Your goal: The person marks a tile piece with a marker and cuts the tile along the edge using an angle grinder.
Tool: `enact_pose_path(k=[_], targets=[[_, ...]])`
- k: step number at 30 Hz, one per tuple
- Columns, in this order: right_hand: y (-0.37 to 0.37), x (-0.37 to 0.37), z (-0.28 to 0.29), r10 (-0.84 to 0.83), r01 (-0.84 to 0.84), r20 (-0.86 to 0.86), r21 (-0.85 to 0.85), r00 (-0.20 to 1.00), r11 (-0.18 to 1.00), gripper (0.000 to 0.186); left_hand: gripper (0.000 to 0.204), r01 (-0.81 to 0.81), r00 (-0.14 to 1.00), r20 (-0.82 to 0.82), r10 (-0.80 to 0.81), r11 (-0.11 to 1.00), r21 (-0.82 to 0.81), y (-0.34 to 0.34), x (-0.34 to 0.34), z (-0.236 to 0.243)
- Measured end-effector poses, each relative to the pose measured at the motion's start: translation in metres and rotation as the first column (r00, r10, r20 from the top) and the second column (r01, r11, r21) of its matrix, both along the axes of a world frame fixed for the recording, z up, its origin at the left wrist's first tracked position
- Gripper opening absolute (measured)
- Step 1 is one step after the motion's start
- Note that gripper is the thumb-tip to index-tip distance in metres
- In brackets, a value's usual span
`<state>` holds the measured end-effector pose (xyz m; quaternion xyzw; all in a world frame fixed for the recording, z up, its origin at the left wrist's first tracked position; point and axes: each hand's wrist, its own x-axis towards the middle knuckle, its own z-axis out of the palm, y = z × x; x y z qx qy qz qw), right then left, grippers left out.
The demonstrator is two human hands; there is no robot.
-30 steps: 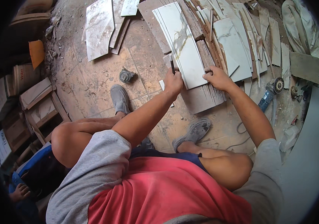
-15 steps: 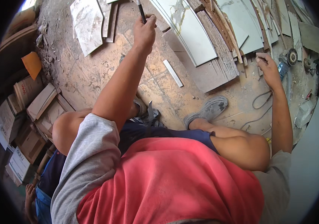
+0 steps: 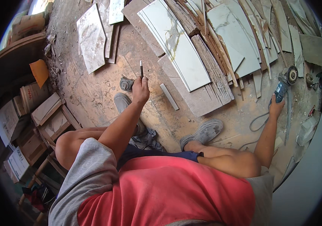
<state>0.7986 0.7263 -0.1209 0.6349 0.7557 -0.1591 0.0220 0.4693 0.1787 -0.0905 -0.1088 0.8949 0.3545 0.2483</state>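
My left hand point(image 3: 141, 91) is closed around a slim black stick with a pale tip point(image 3: 141, 68), like a pencil or marker, pointing away from me. Just left of that hand, a dusty round grey tool point(image 3: 126, 84) lies on the floor beside my shoe. Over on the right, my right hand point(image 3: 276, 106) grips the rear of a blue angle grinder point(image 3: 281, 90). The grinder's round disc point(image 3: 292, 75) faces up at its far end. Between my hands lies a narrow pale tile strip point(image 3: 169, 96), touched by neither.
A long white veined tile point(image 3: 180, 49) rests on stacked boards point(image 3: 215, 94) ahead. More cut tiles point(image 3: 240, 34) lean beyond it, and broken pieces point(image 3: 92, 39) lie far left. Cartons point(image 3: 48, 109) line the left side. A grey cable point(image 3: 257, 122) curls near my right arm.
My left hand has come nearer to me with the black stick. My right hand has moved down from beside the tiles and now grips the grinder. A person's hand at lower left has gone from view.
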Motion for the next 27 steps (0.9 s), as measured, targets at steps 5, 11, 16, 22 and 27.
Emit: enact_pose_path(k=[5,11,16,22,27], targets=[[0.0,-0.014,-0.001,-0.039,0.035,0.04,0.087,0.998,0.996,0.087,0.027,0.247,0.948,-0.109,-0.299,0.907,-0.341,0.005,0.005,-0.007],[0.014,-0.026,0.004,0.021,-0.029,0.086,0.095,0.996,0.995,0.084,0.028,0.219,0.966,-0.052,-0.252,0.912,-0.347,0.013,-0.001,-0.003],[0.007,-0.011,0.012,0.054,-0.048,-0.052,0.099,0.997,0.994,0.074,0.028,0.164,0.983,-0.025,-0.182,0.932,-0.322,0.012,-0.009,-0.007],[-0.046,-0.022,0.081,-0.016,-0.107,-0.585,-0.177,0.811,0.978,0.054,0.029,0.143,0.987,-0.029,-0.161,0.936,-0.322,0.001,-0.014,-0.008],[-0.088,-0.056,0.123,-0.083,-0.306,-0.864,-0.264,0.496,0.915,0.048,0.029,0.154,0.981,-0.061,-0.182,0.937,-0.312,-0.001,-0.015,-0.014]])
